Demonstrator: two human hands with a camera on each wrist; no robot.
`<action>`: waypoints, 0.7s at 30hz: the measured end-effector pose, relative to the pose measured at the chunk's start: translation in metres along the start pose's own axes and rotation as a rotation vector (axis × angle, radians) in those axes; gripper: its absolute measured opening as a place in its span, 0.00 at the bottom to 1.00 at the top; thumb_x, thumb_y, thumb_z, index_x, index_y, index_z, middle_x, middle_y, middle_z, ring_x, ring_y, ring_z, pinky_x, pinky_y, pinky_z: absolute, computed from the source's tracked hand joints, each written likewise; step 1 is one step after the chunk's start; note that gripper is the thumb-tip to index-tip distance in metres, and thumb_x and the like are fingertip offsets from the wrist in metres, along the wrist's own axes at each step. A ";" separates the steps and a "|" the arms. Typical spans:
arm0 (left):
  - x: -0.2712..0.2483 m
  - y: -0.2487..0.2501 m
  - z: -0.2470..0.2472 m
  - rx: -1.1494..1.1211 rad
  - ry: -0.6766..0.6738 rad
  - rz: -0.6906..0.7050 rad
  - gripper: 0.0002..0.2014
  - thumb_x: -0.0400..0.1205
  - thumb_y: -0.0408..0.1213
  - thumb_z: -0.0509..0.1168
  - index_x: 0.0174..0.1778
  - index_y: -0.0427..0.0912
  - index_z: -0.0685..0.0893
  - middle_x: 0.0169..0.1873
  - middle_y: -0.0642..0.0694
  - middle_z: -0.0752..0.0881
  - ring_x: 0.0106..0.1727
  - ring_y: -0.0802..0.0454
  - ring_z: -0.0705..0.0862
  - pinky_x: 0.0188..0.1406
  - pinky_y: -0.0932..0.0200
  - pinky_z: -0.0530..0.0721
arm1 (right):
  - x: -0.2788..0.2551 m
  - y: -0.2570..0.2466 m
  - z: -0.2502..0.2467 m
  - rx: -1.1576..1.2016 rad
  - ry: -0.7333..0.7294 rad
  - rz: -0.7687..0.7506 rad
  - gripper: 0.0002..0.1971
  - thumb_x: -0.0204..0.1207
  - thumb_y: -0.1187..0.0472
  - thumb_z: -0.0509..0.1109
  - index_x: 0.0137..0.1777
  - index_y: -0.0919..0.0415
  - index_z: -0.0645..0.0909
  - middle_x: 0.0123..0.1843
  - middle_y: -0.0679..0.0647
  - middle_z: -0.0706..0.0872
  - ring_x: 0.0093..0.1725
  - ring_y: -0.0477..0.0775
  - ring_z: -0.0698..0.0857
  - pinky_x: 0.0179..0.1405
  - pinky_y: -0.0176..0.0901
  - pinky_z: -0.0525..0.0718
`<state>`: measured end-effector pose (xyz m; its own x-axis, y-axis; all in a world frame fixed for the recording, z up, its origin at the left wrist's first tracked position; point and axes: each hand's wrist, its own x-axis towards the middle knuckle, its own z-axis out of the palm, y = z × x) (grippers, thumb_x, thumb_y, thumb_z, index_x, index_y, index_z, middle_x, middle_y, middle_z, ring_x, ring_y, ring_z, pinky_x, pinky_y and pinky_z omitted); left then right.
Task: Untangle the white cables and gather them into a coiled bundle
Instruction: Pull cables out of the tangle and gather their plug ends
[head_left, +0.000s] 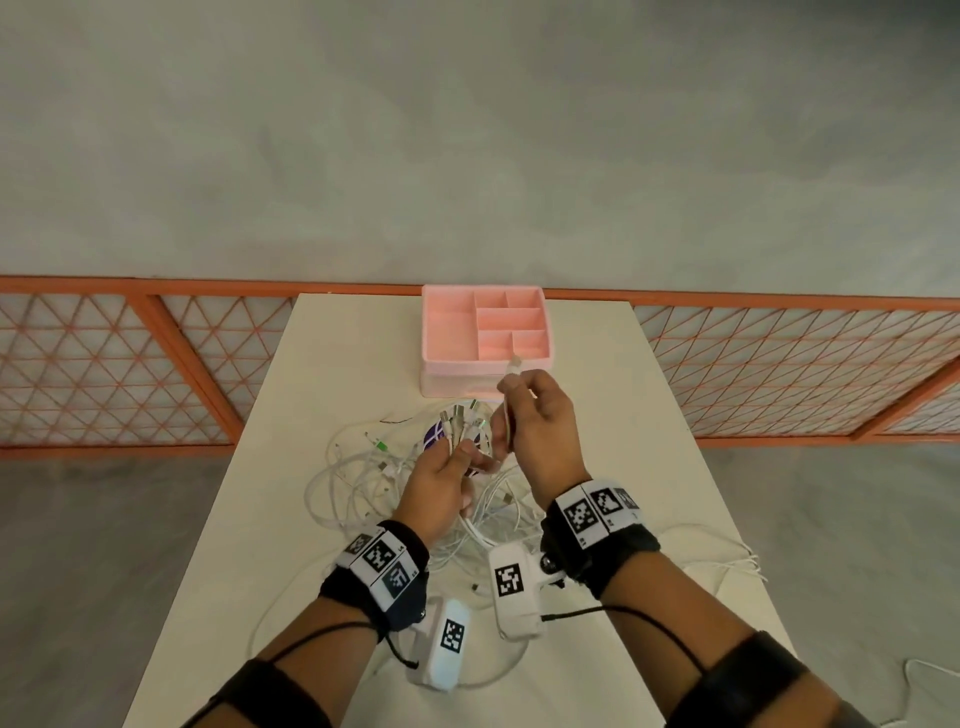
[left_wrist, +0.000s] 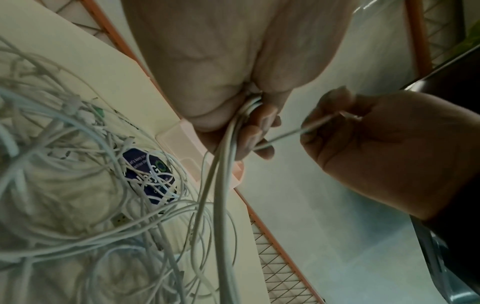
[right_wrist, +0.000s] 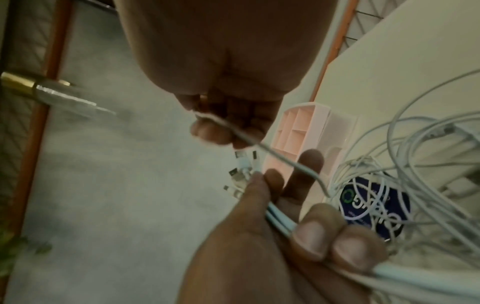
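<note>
A tangle of white cables (head_left: 363, 483) lies on the middle of the white table (head_left: 322, 353). My left hand (head_left: 441, 478) grips several gathered cable ends (head_left: 460, 421), with the plugs sticking up past the fingers (right_wrist: 315, 236). The same cables hang down from that fist (left_wrist: 223, 164) into the tangle (left_wrist: 64, 164). My right hand (head_left: 535, 415), just right of the left and raised, pinches one single cable (right_wrist: 259, 144) below its plug (head_left: 514, 362). That cable (left_wrist: 298, 131) runs taut from the right hand (left_wrist: 376, 144) to the left hand's fingers.
A pink compartment organiser (head_left: 485, 338) stands at the table's far edge, right behind my hands. A dark blue round sticker or card (left_wrist: 150, 176) lies under the cables. More cable loops trail off the table's right edge (head_left: 727, 561). An orange lattice railing (head_left: 130, 364) runs behind.
</note>
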<state>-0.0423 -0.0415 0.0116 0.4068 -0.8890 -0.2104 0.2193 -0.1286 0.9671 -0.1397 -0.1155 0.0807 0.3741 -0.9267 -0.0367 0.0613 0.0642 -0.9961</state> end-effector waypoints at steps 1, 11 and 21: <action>0.000 0.000 0.001 -0.010 0.016 -0.014 0.13 0.91 0.36 0.56 0.43 0.34 0.76 0.38 0.42 0.89 0.18 0.54 0.69 0.19 0.59 0.72 | 0.001 0.006 -0.001 -0.070 0.002 -0.006 0.10 0.86 0.59 0.64 0.47 0.66 0.75 0.21 0.53 0.76 0.18 0.51 0.72 0.18 0.39 0.72; -0.006 0.000 0.010 -0.084 0.042 -0.062 0.17 0.92 0.39 0.53 0.40 0.37 0.76 0.23 0.48 0.68 0.20 0.53 0.67 0.21 0.58 0.68 | -0.015 0.039 0.007 -0.443 -0.037 -0.006 0.10 0.81 0.65 0.66 0.54 0.54 0.87 0.48 0.53 0.88 0.38 0.49 0.89 0.40 0.44 0.88; -0.001 -0.003 0.005 -0.058 0.226 -0.042 0.16 0.92 0.39 0.54 0.40 0.37 0.76 0.21 0.48 0.78 0.21 0.54 0.74 0.20 0.61 0.68 | -0.032 0.042 0.008 -0.376 -0.120 -0.036 0.03 0.77 0.74 0.70 0.45 0.68 0.82 0.30 0.47 0.82 0.24 0.35 0.81 0.25 0.26 0.78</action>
<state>-0.0478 -0.0423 0.0092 0.5830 -0.7615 -0.2832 0.2883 -0.1320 0.9484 -0.1415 -0.0803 0.0410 0.4852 -0.8743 -0.0139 -0.2582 -0.1280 -0.9576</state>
